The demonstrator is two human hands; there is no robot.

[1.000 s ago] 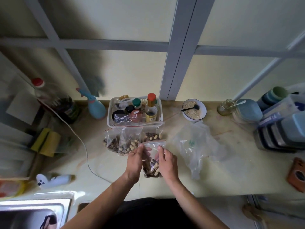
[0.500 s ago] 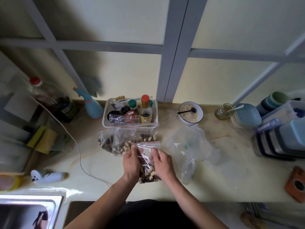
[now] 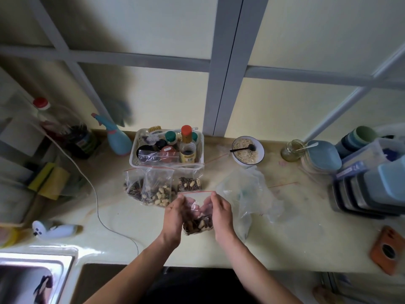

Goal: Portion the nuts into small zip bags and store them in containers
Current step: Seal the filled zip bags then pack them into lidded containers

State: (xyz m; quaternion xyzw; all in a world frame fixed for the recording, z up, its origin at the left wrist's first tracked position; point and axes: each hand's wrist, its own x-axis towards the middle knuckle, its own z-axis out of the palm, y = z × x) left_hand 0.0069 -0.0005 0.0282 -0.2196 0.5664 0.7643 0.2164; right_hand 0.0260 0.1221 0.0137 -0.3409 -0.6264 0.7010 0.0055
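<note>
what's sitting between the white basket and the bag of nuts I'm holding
In the head view, three filled zip bags stand in a row between the white basket and the held bag, close against the basket's front.

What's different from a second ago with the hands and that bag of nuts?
The left hand and right hand have slid apart along the red zip top of the small clear zip bag of mixed nuts, now holding it at its two ends. The three filled clear bags by the white plastic basket look unmoved.
</note>
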